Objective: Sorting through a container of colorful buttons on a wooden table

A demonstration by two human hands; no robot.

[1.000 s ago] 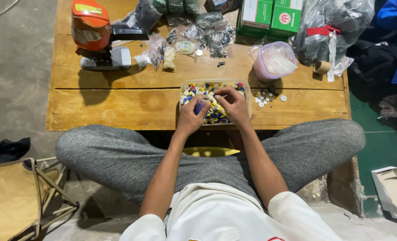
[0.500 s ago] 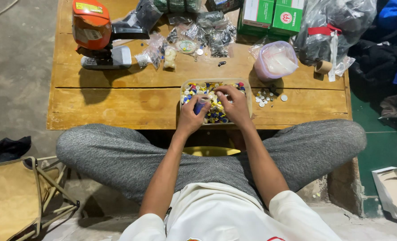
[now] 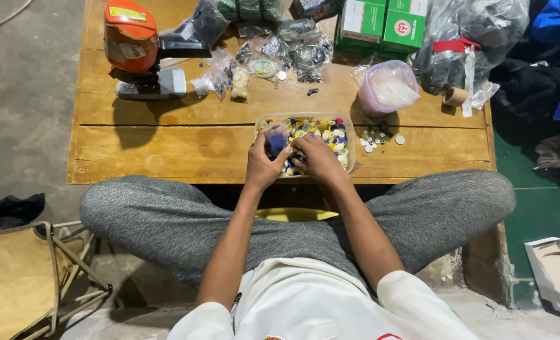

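Our left hand (image 3: pixel 264 165) now pinches a small clear bag (image 3: pixel 276 140) with dark blue contents, lifted a little above the near left corner of the tray (image 3: pixel 349 135) — a second ago that hand lay lower, fingers flat among the pieces. Our right hand (image 3: pixel 317 160) has slid left and down, fingers curled narrow into the mixed caps (image 3: pixel 321 129), touching them; we cannot tell whether it grips 1. So the bag is up and held open-side toward the tray, and the picking goes on just beside it. Outward, a few loose caps (image 3: pixel 374 135) lie right of the tray on the wooden table (image 3: pixel 166 148), a pink-rimmed tub (image 3: pixel 387 88) behind them, an orange tool (image 3: pixel 132 38) at far left, and 2 green boxes (image 3: pixel 384 22) at the back edge.
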